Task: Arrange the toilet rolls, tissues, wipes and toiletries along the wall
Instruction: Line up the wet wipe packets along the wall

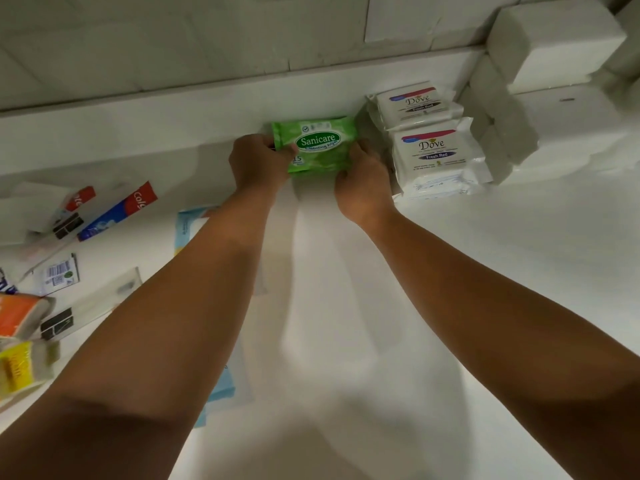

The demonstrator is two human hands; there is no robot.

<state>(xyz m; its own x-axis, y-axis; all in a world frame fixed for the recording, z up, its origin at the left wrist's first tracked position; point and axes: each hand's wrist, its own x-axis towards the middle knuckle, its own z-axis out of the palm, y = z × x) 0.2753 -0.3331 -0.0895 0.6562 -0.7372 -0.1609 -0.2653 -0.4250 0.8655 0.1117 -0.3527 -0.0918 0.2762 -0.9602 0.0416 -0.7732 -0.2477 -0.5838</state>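
1. Both hands clasp one pack between them. The left hand (258,164) curls its fingers round the left end of the green Sanicare wipes pack (317,143), and the right hand (363,183) grips its right end. The hands are apart, with the pack spanning the gap.
2. At the far left edge of the frame lie an orange pack (19,315) and, below it, a yellow pack (15,368), both blurred.
3. In the upper left, a red-and-blue Colgate tube (117,211) lies slanted on the white surface (485,271). A barcoded sachet (59,273) and a clear flat packet (100,299) lie below it.
4. Left of centre, a light blue pack (188,223) shows partly from under the left forearm.
5. At upper centre, the wipes pack sits close against the white ledge (173,112) at the foot of the tiled wall. Whether it rests on the surface cannot be told.
6. Right of it lie two white Dove packs, the far one (415,102) by the ledge and the near one (438,157) just beside the right hand.
7. In the upper right, white tissue blocks (554,39) stand stacked beside the Dove packs.
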